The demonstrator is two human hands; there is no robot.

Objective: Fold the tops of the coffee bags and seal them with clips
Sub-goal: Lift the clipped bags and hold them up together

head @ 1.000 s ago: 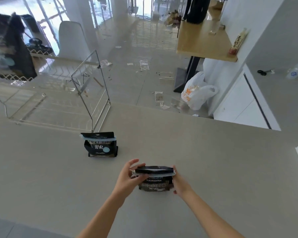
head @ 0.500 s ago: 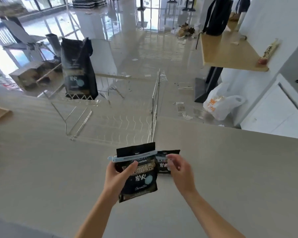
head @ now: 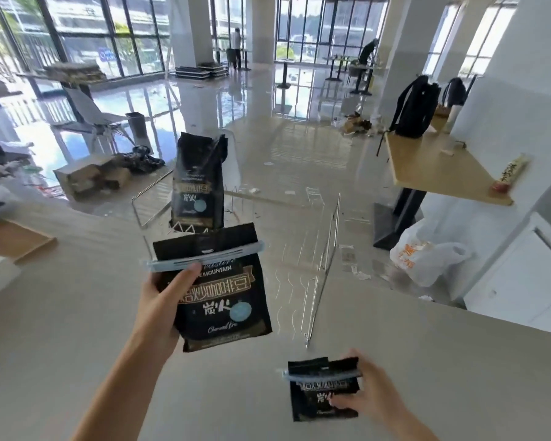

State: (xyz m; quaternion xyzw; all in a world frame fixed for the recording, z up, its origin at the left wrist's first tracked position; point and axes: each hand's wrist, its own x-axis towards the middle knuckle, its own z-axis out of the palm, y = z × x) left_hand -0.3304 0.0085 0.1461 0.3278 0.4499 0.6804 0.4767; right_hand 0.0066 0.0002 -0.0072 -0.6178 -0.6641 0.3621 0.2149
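My left hand (head: 164,302) holds a black coffee bag (head: 221,300) up above the grey counter (head: 77,338), thumb across its front. A pale blue clip (head: 204,257) runs across this bag's folded top. My right hand (head: 368,393) grips a smaller black coffee bag (head: 318,391) low over the counter near the front. It carries its own blue clip (head: 318,375) across the top. A third, taller black coffee bag (head: 198,183) stands upright in the wire rack (head: 323,265) behind, its top open and unclipped.
The wire rack sits on the counter's far edge, with a thin upright frame right of centre. A wooden tray (head: 16,238) lies at the left. Beyond the counter are a wooden table (head: 433,170) with a backpack (head: 415,106), a plastic bag (head: 427,256) and a littered floor.
My left hand has raised the larger clipped bag higher. My right hand has taken hold of the smaller clipped bag and drawn it toward the counter's near right side. My view has tilted upward.
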